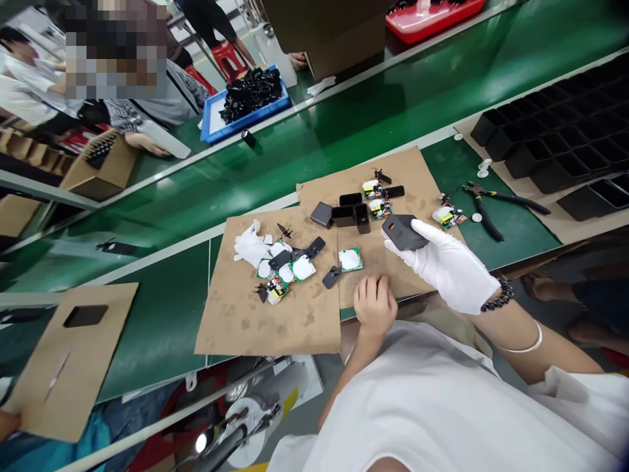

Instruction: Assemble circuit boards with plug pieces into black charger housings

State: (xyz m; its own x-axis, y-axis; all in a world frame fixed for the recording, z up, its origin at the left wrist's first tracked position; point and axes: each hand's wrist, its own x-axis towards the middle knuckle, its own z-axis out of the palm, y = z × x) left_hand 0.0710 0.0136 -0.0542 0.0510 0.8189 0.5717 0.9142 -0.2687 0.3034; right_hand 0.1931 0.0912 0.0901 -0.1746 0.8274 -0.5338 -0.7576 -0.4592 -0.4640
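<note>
My right hand (445, 265), in a white glove, grips a black plastic case (405, 233) between thumb and fingers, above the cardboard sheet (314, 321). Bare, my left hand (376, 305) rests at the front edge of the cardboard with its fingers curled together and nothing visible in them. Just beyond it are a green circuit board with a white pad (350, 259) and a small black plastic piece (331, 276). More circuit boards (301, 268) and black parts are heaped to the left beside a crumpled white glove (251, 244). Open black cases (350, 213) stand behind.
Black-handled cutters (485, 203) lie to the right, near rows of black cases (565, 137). Across the green belt (177, 190) sit a blue tray (246, 105) of black parts, a large cardboard box (329, 33) and a red tray (427, 23). Other people work at the far side.
</note>
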